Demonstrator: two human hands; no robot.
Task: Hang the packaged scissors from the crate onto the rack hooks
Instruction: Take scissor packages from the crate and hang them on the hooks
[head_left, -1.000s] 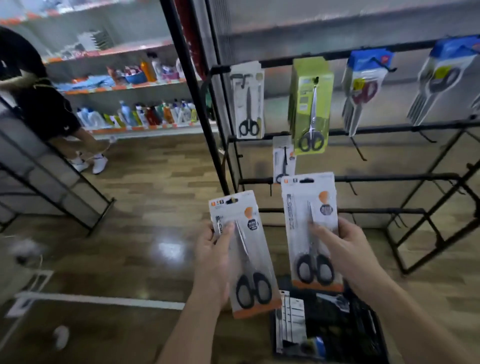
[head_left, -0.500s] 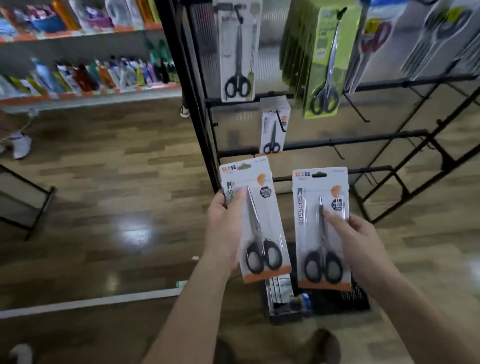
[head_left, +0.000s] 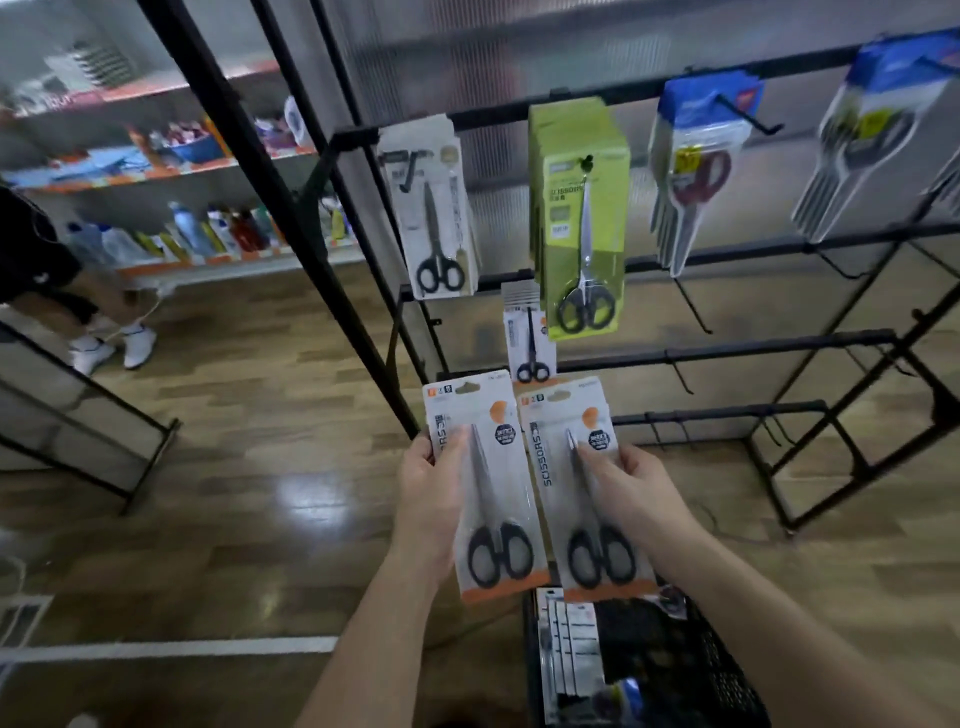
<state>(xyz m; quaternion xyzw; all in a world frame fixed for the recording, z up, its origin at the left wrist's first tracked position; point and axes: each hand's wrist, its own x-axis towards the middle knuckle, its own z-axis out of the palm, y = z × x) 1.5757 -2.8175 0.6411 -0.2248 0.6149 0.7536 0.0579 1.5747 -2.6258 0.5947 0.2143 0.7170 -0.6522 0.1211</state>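
I read "SCISSORS" running up the left edge of the right pack (head_left: 587, 488); other print is too blurred.

Two white-and-orange carded packs of black-handled scissors, one at 7 o'clock (head_left: 485, 488), one at 5 o'clock (head_left: 584, 488), two bare hands (head_left: 431, 499) (head_left: 636, 488), one black plastic crate (head_left: 675, 670) at 5 o'clock, one black metal rack (head_left: 727, 348), one stack of green scissors packs (head_left: 582, 218) at 12 o'clock.

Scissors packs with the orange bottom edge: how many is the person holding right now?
2. One orange-edged pack is in the left hand, the other in the right hand, side by side before the rack. More may lie hidden in the crate below.
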